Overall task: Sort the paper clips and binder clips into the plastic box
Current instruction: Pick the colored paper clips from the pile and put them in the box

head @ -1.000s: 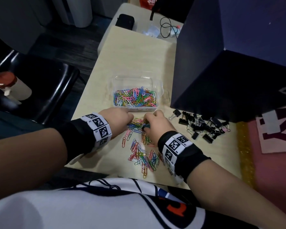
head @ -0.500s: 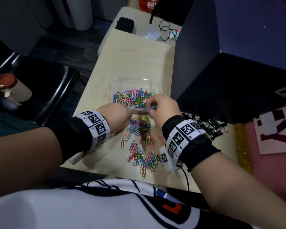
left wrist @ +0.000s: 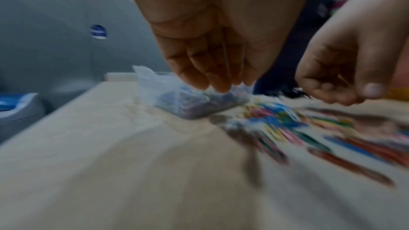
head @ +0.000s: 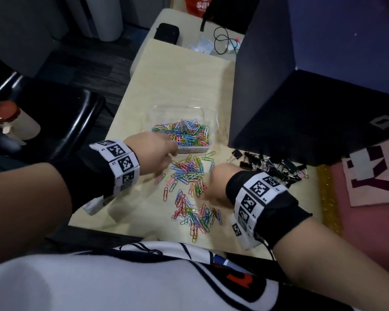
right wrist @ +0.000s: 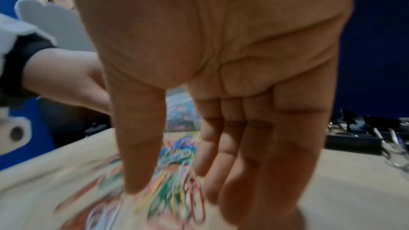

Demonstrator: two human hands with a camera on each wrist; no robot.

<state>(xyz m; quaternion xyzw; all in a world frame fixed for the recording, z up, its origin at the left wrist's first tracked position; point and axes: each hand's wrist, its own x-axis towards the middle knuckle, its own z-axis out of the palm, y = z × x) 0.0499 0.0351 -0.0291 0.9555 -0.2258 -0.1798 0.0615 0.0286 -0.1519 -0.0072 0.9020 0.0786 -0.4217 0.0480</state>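
Sorting was partly done: many paper clips [head: 184, 133] filled the plastic box [head: 206, 113]; loose paper clips [head: 190, 191] and binder clips [head: 272, 164] remained on the desk [head: 180, 70], with the left hand [head: 153, 151] and right hand [head: 218, 185] loosely spread, holding nothing.

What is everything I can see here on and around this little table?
plastic box: one, clear, middle of the table, partly filled with coloured paper clips
loose paper clips: many, mixed colours, scattered on the table in front of the box
binder clips: a pile, black, on the table right of the paper clips
table: one, pale wood
dark panel: one, standing right of the box
black pouch: one, on the far surface
black cable: one, on the far surface
bottle: one, whitish with red cap, on the black chair at left
left hand: fingers relaxed, beside the box, holding nothing
right hand: fingers straight, reaching into the loose paper clips
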